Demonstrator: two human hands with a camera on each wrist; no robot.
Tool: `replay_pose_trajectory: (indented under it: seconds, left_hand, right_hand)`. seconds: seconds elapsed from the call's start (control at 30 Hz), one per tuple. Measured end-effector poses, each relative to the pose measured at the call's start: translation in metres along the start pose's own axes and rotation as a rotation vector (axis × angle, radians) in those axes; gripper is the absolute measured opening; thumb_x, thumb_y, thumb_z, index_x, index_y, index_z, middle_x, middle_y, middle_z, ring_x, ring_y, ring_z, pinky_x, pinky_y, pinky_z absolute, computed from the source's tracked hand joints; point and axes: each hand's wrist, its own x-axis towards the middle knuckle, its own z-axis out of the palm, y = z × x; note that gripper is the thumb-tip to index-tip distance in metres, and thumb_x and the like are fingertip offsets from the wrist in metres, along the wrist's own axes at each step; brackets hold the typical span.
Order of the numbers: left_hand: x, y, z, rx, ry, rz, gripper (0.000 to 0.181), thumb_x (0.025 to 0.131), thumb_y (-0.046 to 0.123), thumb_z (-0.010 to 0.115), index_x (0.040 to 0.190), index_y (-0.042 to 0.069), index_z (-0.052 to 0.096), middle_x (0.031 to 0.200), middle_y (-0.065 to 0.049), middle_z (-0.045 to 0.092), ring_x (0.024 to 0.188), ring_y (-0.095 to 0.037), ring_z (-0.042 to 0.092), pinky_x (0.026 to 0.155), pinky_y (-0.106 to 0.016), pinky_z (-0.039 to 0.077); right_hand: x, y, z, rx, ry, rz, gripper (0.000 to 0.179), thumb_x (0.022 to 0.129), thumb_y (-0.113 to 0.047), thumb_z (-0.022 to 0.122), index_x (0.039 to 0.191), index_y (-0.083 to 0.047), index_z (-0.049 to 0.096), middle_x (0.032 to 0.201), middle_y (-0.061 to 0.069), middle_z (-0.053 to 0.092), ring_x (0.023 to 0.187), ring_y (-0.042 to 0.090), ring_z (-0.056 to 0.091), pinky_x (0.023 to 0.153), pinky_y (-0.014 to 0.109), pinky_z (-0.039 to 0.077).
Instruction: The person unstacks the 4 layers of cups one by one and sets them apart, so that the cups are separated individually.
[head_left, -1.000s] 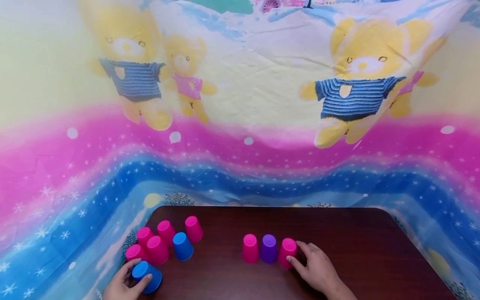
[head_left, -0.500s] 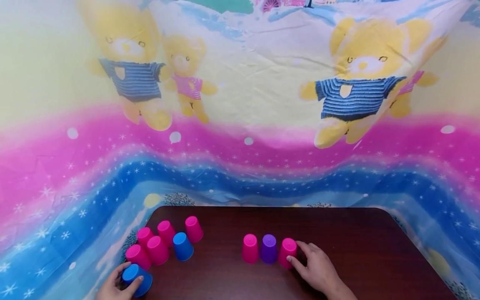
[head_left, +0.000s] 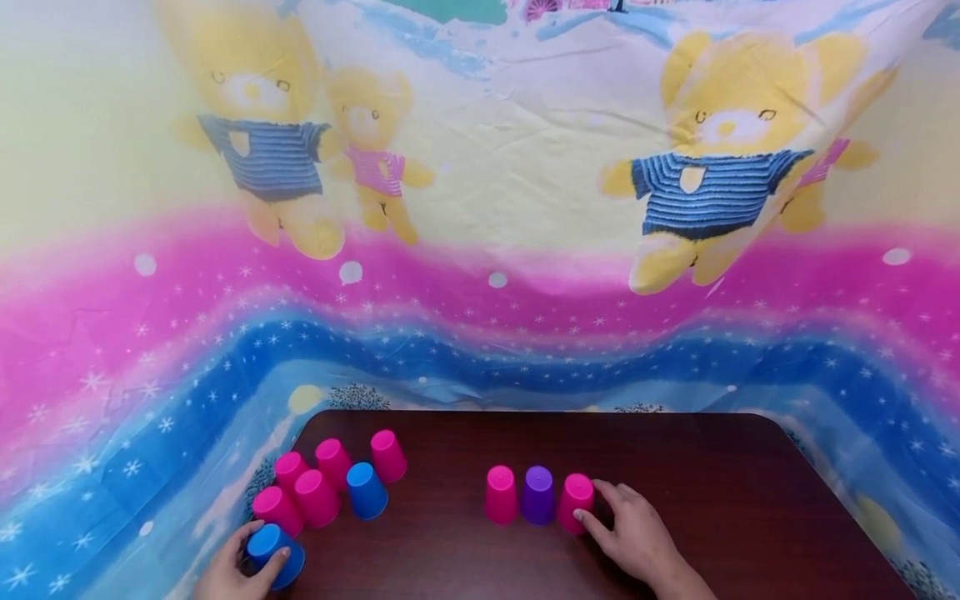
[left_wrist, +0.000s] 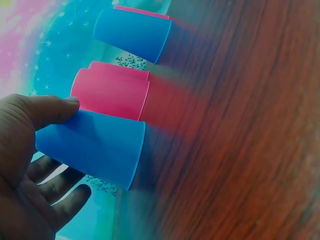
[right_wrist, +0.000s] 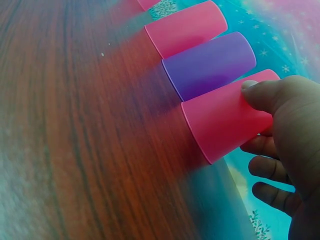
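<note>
At the table's near left, my left hand (head_left: 234, 568) grips an upside-down blue cup (head_left: 279, 557) between thumb and fingers; the left wrist view shows the thumb on the near side of this blue cup (left_wrist: 95, 145). My right hand (head_left: 637, 533) holds a pink cup (head_left: 577, 503) around its upper part, thumb in front. That pink cup (right_wrist: 227, 120) ends a short row, with a purple cup (head_left: 537, 497) in the middle and another pink cup (head_left: 500, 495) at its left. All three stand mouth down, side by side.
Several pink cups (head_left: 317, 498) and a second blue cup (head_left: 367, 490) stand upside down in a cluster at the left of the dark brown table (head_left: 450, 558). A cloth (head_left: 510, 208) printed with bears hangs behind the table.
My left hand has moved the blue cup a little to the left, uncovering more of the pink cup behind it. The right hand has stayed on its pink cup.
</note>
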Motion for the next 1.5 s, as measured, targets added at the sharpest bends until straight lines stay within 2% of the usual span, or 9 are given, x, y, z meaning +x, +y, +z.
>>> replay_pose_trajectory:
  seconds: [0.3,0.47,0.6,0.87,1.0,1.2,1.23,1.43,1.5]
  left_hand:
    - [-0.002,0.011,-0.003,-0.017,0.024,0.000,0.099,0.070,0.063,0.076,0.131,-0.007,0.041,0.116,-0.033,0.056,0.098,-0.045,0.061,0.075,-0.051,0.057]
    - [-0.011,0.032,-0.010,0.025,0.100,0.074,0.098,0.071,0.061,0.077,0.135,-0.005,0.042,0.120,-0.030,0.052,0.104,-0.046,0.056,0.076,-0.053,0.056]
    - [-0.017,0.052,-0.013,0.074,0.138,0.131,0.096,0.071,0.066,0.073,0.137,0.003,0.045,0.126,-0.028,0.049,0.108,-0.047,0.052,0.076,-0.057,0.055]
    - [-0.021,0.078,0.005,0.049,0.166,0.331,0.078,0.074,0.063,0.073,0.131,0.013,0.053,0.128,-0.015,0.056,0.114,-0.038,0.053,0.086,-0.060,0.049]
    - [-0.020,0.089,0.019,0.028,0.127,0.390,0.075,0.073,0.062,0.074,0.130,0.018,0.055,0.128,-0.008,0.058,0.116,-0.034,0.055,0.086,-0.056,0.052]
    - [-0.021,0.108,0.035,-0.046,-0.014,0.376,0.074,0.072,0.053,0.079,0.134,0.023,0.052,0.133,-0.004,0.054,0.120,-0.032,0.054,0.088,-0.051,0.053]
    - [-0.021,0.112,0.038,-0.064,-0.033,0.375,0.073,0.072,0.051,0.080,0.133,0.024,0.052,0.133,-0.003,0.053,0.115,-0.031,0.057,0.085,-0.047,0.055]
    - [-0.021,0.129,0.058,-0.135,-0.040,0.464,0.065,0.070,0.042,0.085,0.127,0.037,0.054,0.127,0.006,0.056,0.112,-0.025,0.058,0.084,-0.044,0.056]
    - [-0.022,0.137,0.064,-0.150,-0.044,0.490,0.065,0.069,0.041,0.086,0.126,0.038,0.055,0.124,0.008,0.057,0.116,-0.024,0.057,0.089,-0.048,0.054]
  right_hand:
    - [-0.001,0.000,-0.001,0.001,-0.054,0.041,0.066,0.080,-0.067,0.062,0.123,-0.017,0.063,0.079,-0.011,0.056,0.064,0.005,0.040,0.059,0.026,0.037]
    - [0.001,0.000,-0.001,0.000,-0.063,0.048,0.066,0.080,-0.068,0.061,0.123,-0.017,0.063,0.079,-0.011,0.055,0.064,0.005,0.040,0.059,0.026,0.036]
    - [0.001,-0.001,-0.001,-0.002,-0.054,0.045,0.066,0.081,-0.067,0.062,0.123,-0.017,0.063,0.081,-0.011,0.057,0.065,0.004,0.041,0.060,0.027,0.038]
    - [0.000,-0.001,-0.001,-0.005,-0.049,0.040,0.066,0.080,-0.068,0.062,0.123,-0.017,0.063,0.079,-0.012,0.055,0.064,0.005,0.040,0.060,0.026,0.037]
    - [0.000,-0.001,0.000,-0.007,-0.044,0.039,0.066,0.080,-0.068,0.062,0.123,-0.017,0.064,0.080,-0.012,0.056,0.065,0.004,0.040,0.060,0.027,0.038]
    - [0.000,0.000,0.001,-0.003,-0.012,0.018,0.063,0.080,-0.065,0.065,0.121,-0.017,0.065,0.080,-0.012,0.057,0.066,0.003,0.042,0.060,0.026,0.040]
    - [0.000,0.000,0.002,-0.003,-0.005,0.013,0.063,0.080,-0.064,0.065,0.121,-0.017,0.065,0.080,-0.012,0.057,0.066,0.003,0.042,0.061,0.027,0.040]
    - [0.000,0.001,0.002,-0.005,0.015,-0.005,0.061,0.080,-0.062,0.067,0.120,-0.017,0.065,0.081,-0.011,0.058,0.067,0.002,0.043,0.061,0.027,0.042]
    - [0.000,0.001,0.001,-0.003,0.010,-0.006,0.061,0.080,-0.062,0.067,0.121,-0.017,0.065,0.081,-0.011,0.059,0.067,0.002,0.043,0.062,0.027,0.042]
